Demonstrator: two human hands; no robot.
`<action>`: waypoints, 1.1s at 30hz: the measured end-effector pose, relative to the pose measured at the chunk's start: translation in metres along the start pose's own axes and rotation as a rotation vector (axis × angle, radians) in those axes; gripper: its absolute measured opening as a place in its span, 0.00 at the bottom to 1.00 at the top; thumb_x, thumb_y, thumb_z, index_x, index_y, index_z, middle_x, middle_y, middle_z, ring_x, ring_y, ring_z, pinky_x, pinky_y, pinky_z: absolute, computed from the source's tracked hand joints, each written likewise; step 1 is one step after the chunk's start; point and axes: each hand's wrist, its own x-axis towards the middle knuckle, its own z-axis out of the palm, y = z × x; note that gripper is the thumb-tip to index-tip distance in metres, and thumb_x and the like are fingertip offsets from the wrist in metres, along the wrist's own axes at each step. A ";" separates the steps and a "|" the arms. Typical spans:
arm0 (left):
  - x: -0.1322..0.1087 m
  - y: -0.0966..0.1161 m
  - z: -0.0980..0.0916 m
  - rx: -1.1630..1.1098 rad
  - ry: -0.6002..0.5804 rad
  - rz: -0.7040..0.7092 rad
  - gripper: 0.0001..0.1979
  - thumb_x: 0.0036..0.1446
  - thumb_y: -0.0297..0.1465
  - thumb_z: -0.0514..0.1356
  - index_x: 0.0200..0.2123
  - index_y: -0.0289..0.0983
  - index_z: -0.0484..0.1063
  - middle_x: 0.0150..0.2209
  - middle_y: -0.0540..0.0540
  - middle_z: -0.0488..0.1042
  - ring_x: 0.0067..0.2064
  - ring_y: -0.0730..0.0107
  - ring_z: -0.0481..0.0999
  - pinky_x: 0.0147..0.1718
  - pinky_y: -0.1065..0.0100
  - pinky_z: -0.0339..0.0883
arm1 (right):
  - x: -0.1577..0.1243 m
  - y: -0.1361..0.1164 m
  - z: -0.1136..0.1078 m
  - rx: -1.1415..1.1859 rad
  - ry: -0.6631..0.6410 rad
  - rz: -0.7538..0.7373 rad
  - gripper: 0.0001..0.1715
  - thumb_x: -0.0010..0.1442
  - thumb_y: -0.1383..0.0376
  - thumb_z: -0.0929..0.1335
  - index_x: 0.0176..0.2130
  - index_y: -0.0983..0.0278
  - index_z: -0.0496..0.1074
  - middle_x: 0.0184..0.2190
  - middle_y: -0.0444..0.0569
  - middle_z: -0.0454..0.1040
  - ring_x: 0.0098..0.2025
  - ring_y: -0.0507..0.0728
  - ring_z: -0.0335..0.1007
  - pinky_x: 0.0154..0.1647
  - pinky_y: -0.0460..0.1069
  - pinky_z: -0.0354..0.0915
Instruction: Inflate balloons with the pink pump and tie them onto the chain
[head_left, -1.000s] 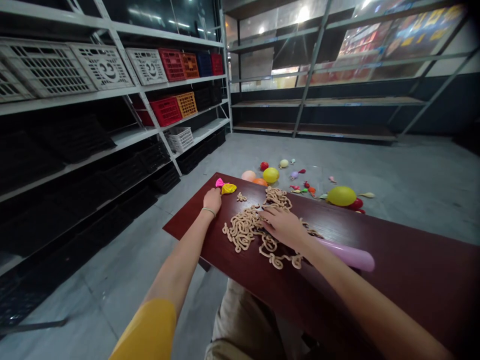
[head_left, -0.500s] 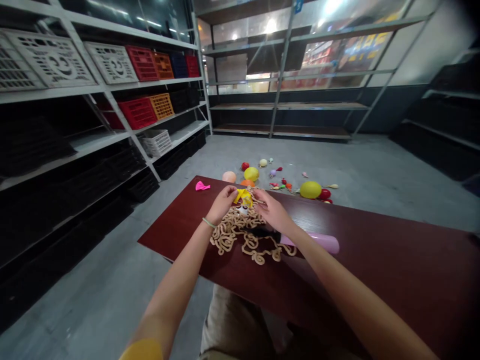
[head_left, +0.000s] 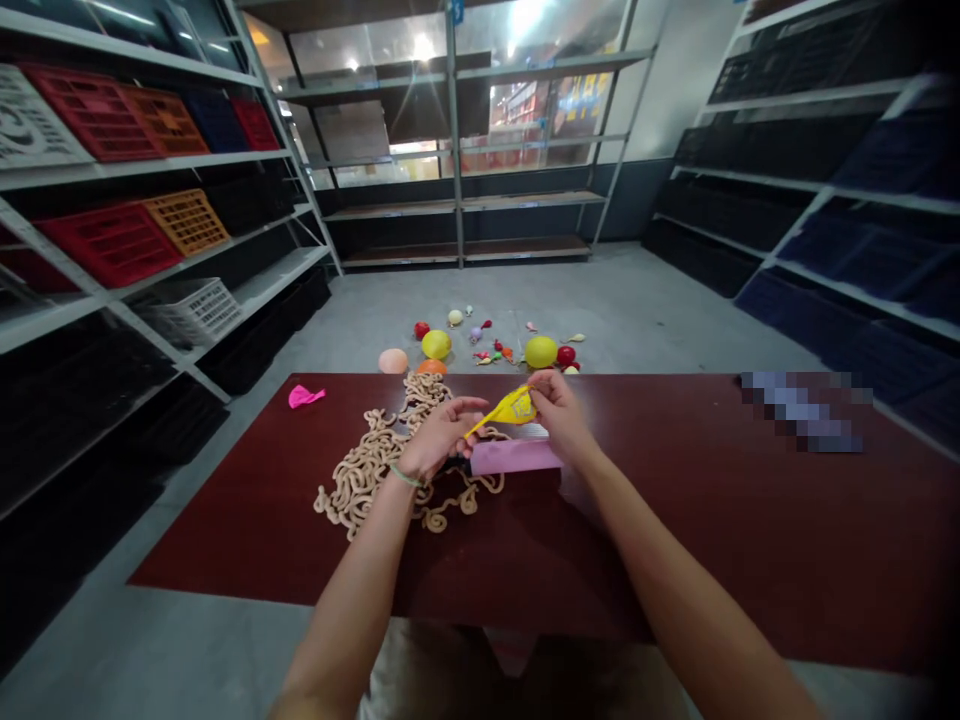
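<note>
A limp yellow balloon [head_left: 513,407] with a pale print is stretched between my hands above the table. My right hand [head_left: 562,412] pinches its wide end. At the narrow neck, my left hand [head_left: 442,435] grips with thumb and lower fingers while the index finger sticks out. Beneath the balloon lies a pink tube [head_left: 517,457] with a black end, like a balloon hand pump; my left hand partly hides that end. Tan rope-like coils [head_left: 367,470] spread in a heap under and left of my left hand. A flat pink balloon [head_left: 306,396] rests at the table's far left.
The dark red table [head_left: 712,540] spans the front. Past its far edge, inflated balloons, among them a yellow one [head_left: 541,351], and several limp ones lie on the grey floor. Shelves with crates [head_left: 112,240] stand left. A blurred-out item [head_left: 806,410] is at the table's right.
My view has swung right. Both hands have moved right off the coils with the yellow balloon, which was bunched and is now drawn out lengthwise. The pink tube is less covered by my right arm.
</note>
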 end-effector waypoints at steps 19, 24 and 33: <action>-0.019 0.001 -0.009 0.011 -0.340 -0.241 0.19 0.53 0.41 0.67 0.40 0.31 0.77 0.24 0.44 0.75 0.22 0.70 0.75 0.25 0.67 0.75 | -0.009 -0.006 -0.006 -0.113 -0.011 -0.139 0.15 0.57 0.63 0.68 0.46 0.56 0.67 0.45 0.47 0.75 0.51 0.58 0.72 0.52 0.56 0.68; -0.011 0.009 -0.028 -0.240 0.085 0.109 0.12 0.58 0.37 0.64 0.41 0.34 0.75 0.28 0.47 0.75 0.24 0.76 0.75 0.31 0.70 0.77 | -0.008 -0.009 -0.007 -0.306 -0.100 -0.170 0.20 0.59 0.57 0.68 0.51 0.57 0.66 0.51 0.51 0.71 0.47 0.57 0.73 0.47 0.55 0.71; 0.000 0.009 -0.048 -0.437 0.301 0.280 0.13 0.63 0.29 0.57 0.50 0.36 0.74 0.52 0.40 0.77 0.51 0.67 0.78 0.53 0.64 0.71 | -0.026 -0.018 -0.009 -1.216 -0.718 -0.356 0.28 0.58 0.53 0.70 0.56 0.57 0.70 0.46 0.52 0.76 0.45 0.61 0.71 0.44 0.53 0.65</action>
